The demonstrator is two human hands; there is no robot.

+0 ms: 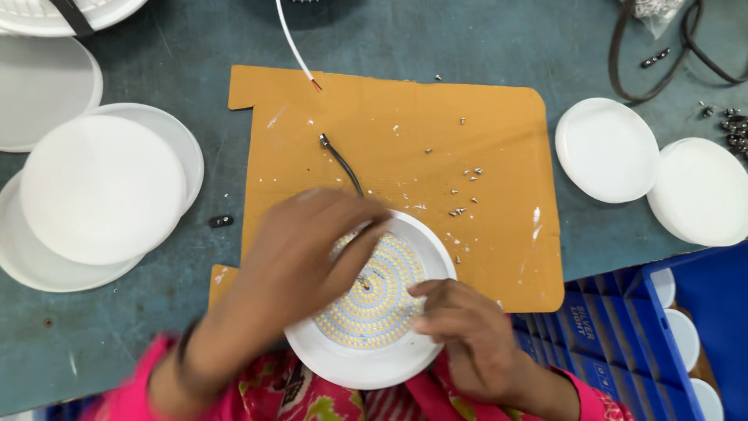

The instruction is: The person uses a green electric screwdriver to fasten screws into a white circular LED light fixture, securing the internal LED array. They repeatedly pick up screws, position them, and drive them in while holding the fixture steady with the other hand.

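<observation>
A round white lamp housing [366, 373] lies at the near edge of a brown cardboard sheet [389, 117]. Inside it sits a circular board covered with rings of small yellow LEDs [378, 312]. My left hand [296, 265] is blurred and reaches over the board, its fingertips close together at the board's centre by a small dark part; whether it holds anything is unclear. My right hand [467, 331] rests on the housing's right rim, fingers on the board's edge, gripping it. A black cable [343, 162] runs from under my left hand up across the cardboard.
Several small screws [467, 175] are scattered on the cardboard. Stacked white round diffusers [101, 187] lie at the left, and two more [606, 148] [701, 191] at the right. A blue crate [623, 327] holds further white discs. A white wire [294, 47] and dark cord [662, 74] lie at the back.
</observation>
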